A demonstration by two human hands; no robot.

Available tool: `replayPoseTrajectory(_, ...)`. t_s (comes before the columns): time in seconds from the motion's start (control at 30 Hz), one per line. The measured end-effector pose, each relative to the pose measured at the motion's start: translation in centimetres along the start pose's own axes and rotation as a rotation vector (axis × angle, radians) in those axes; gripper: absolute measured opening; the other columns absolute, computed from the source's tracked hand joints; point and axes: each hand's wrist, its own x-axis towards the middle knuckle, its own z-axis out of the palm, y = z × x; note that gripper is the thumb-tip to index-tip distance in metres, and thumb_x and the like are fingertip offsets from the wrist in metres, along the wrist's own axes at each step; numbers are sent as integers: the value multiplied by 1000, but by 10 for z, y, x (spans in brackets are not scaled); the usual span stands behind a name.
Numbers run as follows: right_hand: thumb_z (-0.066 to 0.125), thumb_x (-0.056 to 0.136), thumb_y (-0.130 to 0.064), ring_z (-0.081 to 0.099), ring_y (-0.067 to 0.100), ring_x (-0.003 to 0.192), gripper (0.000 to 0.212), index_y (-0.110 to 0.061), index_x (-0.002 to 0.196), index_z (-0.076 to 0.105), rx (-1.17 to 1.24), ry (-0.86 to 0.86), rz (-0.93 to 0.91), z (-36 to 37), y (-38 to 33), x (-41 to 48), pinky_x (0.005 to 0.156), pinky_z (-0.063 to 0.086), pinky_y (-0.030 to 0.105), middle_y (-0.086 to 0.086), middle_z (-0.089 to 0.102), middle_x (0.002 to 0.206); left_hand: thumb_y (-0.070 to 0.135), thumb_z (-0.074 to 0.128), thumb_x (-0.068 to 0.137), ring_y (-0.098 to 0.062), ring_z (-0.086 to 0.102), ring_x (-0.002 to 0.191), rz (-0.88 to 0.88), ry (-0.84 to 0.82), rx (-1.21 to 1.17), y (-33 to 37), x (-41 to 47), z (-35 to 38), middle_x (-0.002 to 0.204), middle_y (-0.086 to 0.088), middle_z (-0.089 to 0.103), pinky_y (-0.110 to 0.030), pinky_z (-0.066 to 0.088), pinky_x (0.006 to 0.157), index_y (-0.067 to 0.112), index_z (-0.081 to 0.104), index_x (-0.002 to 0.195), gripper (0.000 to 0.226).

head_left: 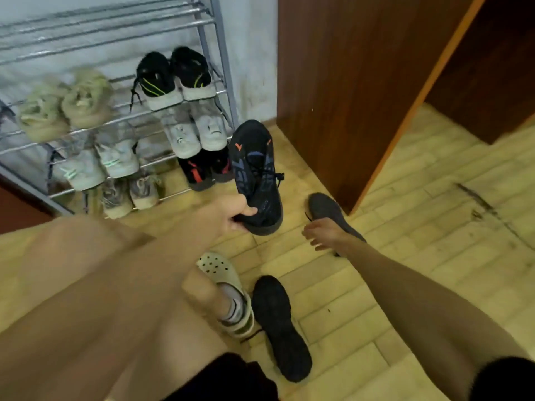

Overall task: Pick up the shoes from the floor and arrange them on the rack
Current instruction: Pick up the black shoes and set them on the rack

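Observation:
My left hand [231,212] grips the heel of a black sneaker with blue and orange marks [256,169], held toe-up just right of the metal shoe rack [223,62]. My right hand [324,234] hovers with fingers spread over a dark grey shoe [324,208] lying on the floor by the wooden cabinet. A second dark grey shoe [282,325] lies on the floor near my foot. The rack holds several pairs: black ones with green stripes [173,76], beige ones [66,105], white ones [197,128] and others lower down.
A brown wooden cabinet [362,82] stands right of the rack. My foot in a cream clog [228,287] rests on the pale tiled floor [434,256]. The rack's top shelves [101,30] show bare bars.

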Motion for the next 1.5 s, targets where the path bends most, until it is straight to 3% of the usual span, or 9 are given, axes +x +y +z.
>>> replayPoseTrajectory(0.17,54,97,-20,59,32,111,41,3,131,54,-54,-25,99,27,51,3,96,53,42,21,58,127,-7,63,84,-37,54,120,-119,-17,44,-51,34,38,131,-14,57,-44,54,72,0,56,124,42)
replayPoseTrajectory(0.4,57,93,-35,57,33,117,52,2,130,55,-308,-215,197,94,125,-5,92,50,38,17,55,134,1,67,83,-31,56,111,-180,38,191,-115,54,30,122,-7,61,-43,54,89,5,58,124,43)
replayPoseTrajectory(0.5,70,82,-40,61,34,107,62,4,124,59,-418,-380,228,126,152,-15,89,51,41,20,62,128,1,63,86,-30,59,101,-255,57,177,-134,57,16,128,-13,59,-37,55,77,3,55,127,43)
replayPoseTrajectory(0.7,80,73,-14,59,32,111,67,-5,133,51,-300,-412,315,137,158,-17,84,59,48,11,54,132,-5,59,89,-39,46,128,-313,69,83,-140,47,9,140,-16,51,-49,47,90,1,50,135,47)
replayPoseTrajectory(0.87,84,71,-15,61,33,105,62,0,124,56,-340,-299,264,114,139,-8,73,60,41,13,58,119,-3,62,87,-37,47,128,-310,117,-5,-143,45,13,140,-14,51,-48,47,95,0,50,133,48)
replayPoseTrajectory(1.07,78,75,-40,58,26,105,68,-9,126,45,-587,241,66,96,113,3,70,50,35,8,47,122,-6,66,83,-39,52,121,-306,147,14,-145,44,17,134,-17,55,-48,53,88,-4,53,128,48)
replayPoseTrajectory(1.17,76,79,-34,53,27,114,71,-12,136,41,-632,157,-23,102,116,6,85,55,40,9,41,130,-7,68,80,-41,55,116,-327,125,25,-144,44,15,132,-20,57,-48,55,80,-5,55,127,49)
replayPoseTrajectory(1.27,68,86,-35,54,26,112,46,-13,126,57,-633,50,-44,104,125,6,91,52,39,9,46,128,-9,64,83,-40,51,122,-371,82,-2,-144,41,13,137,-19,53,-52,52,87,-3,52,130,49)
replayPoseTrajectory(1.5,68,82,-45,57,23,91,46,-7,107,63,-446,141,181,85,143,26,72,51,35,11,59,117,-11,58,86,-43,50,123,-411,93,-2,-147,36,11,134,-23,52,-54,49,90,-7,51,127,42)
